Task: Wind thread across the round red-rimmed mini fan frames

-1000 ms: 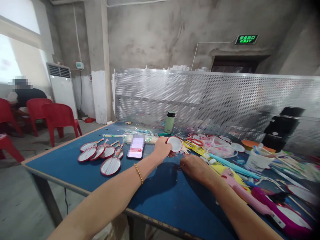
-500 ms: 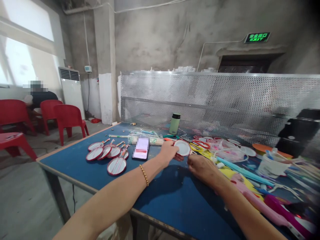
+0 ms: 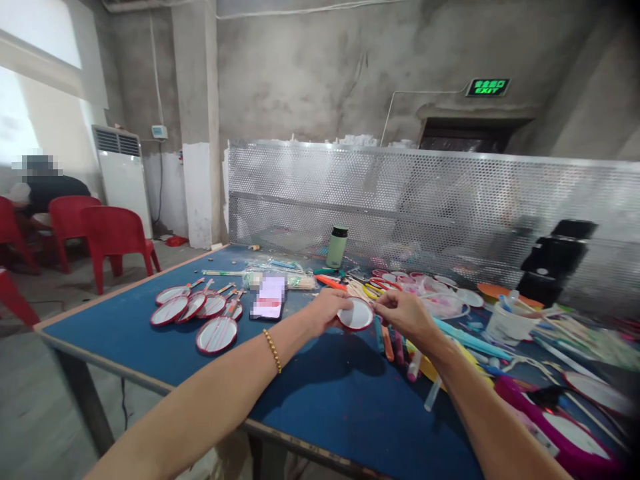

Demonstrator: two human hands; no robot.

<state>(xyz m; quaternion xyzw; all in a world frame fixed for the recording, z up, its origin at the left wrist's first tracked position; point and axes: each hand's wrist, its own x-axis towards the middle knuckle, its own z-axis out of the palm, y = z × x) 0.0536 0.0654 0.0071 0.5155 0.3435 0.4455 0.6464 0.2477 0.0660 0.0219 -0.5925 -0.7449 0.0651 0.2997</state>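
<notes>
My left hand holds a round white disc with a red rim by its left side, tilted above the blue table. The fingers of my right hand are pinched together at the disc's right edge; anything between them is too small to make out. Below that hand lie several markers and a clear tube. To the left, several similar red-rimmed discs with handles lie grouped on the table, close to a phone.
A green bottle stands near the perforated metal screen. Scissors, a white cup of pens and a magenta device crowd the right side. Red chairs and a seated person are far left.
The view has turned slightly right. My right hand has lifted from a lowered fist to a pinch at the disc's edge. The disc now tilts flatter, and the markers under my right hand show.
</notes>
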